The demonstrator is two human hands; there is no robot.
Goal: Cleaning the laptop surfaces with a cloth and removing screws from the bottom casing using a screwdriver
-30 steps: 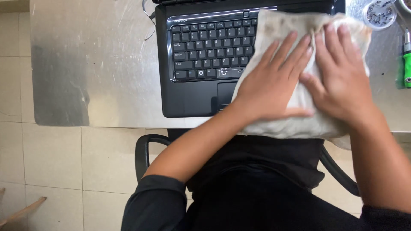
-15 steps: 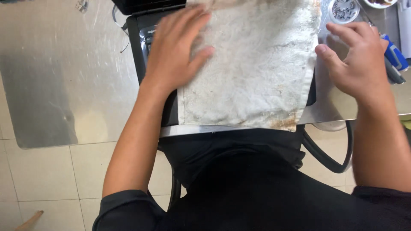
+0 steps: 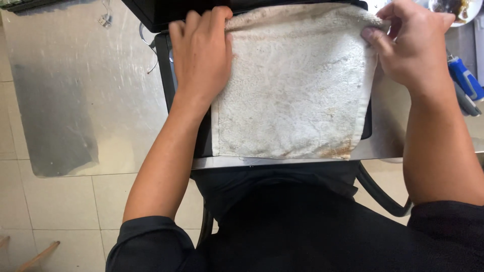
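**A:** Starting at the left, what's there?

**B:** A bare brushed-metal tabletop [image 3: 85,85] over pale floor tiles [image 3: 55,201], with a small white connector on thin wires [image 3: 105,20] near the top edge. Just one of those.

**A:** And the hands?

**B:** Two, both the person's own. The left hand [image 3: 201,55] lies palm-down, fingers stretched out and close together, pressing the left edge of a worn, off-white terry cloth with brownish stains [image 3: 295,85]. It grips nothing; I'd judge it is there to pin the cloth flat.

**A:** Where does that cloth sit?

**B:** Spread over one black laptop [image 3: 164,70] on the table, covering nearly all of its lower half; only the dark left rim and a strip on the right show.

**A:** The other hand?

**B:** The right hand [image 3: 408,48] is curled, thumb and fingers pinched on the cloth's top right corner, seemingly pulling it taut against the left hand's hold.

**A:** Further right?

**B:** One blue-and-grey handled tool [image 3: 465,83] lying on the table, and part of a white dish holding something dark [image 3: 451,7] at the top corner. Below, a black chair arm [image 3: 383,194] beside the person's dark clothing.
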